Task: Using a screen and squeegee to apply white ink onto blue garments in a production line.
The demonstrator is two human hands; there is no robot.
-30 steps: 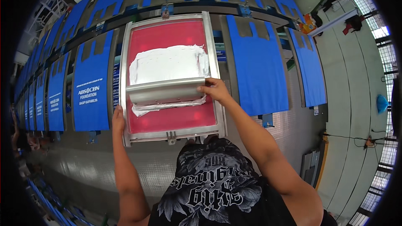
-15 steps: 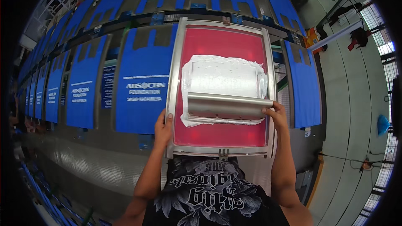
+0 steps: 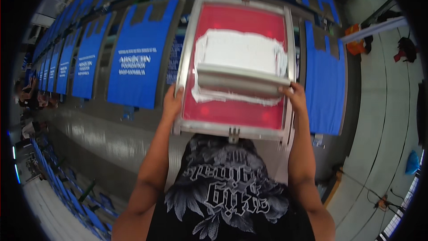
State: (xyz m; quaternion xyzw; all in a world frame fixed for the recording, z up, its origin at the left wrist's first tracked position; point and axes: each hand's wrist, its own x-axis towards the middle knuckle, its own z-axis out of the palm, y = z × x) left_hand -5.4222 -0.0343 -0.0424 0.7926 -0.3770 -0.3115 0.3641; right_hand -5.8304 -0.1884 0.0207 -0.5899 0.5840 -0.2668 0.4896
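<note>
A metal-framed printing screen [image 3: 239, 114] with red mesh is in front of my torso, a thick patch of white ink [image 3: 238, 49] spread over its middle. A wide metal squeegee [image 3: 240, 80] lies across the lower part of the ink. My left hand [image 3: 173, 100] grips the left rail of the frame, thumb on top. My right hand [image 3: 295, 96] is closed on the right end of the squeegee, thumb and fingers at its edge, right beside the frame's right rail.
Printed blue fabric pieces [image 3: 133, 85] lie on boards to the left, with a plain blue piece [image 3: 324, 102] at right. Another row stands beyond a rail. Cables [image 3: 381, 203] run over the pale floor at right. Other people [image 3: 31, 91] appear at far left.
The screen has moved rightward along the row, uncovering a printed blue piece at its left and covering a plain one. Both hands moved with it. The view has also shifted.
</note>
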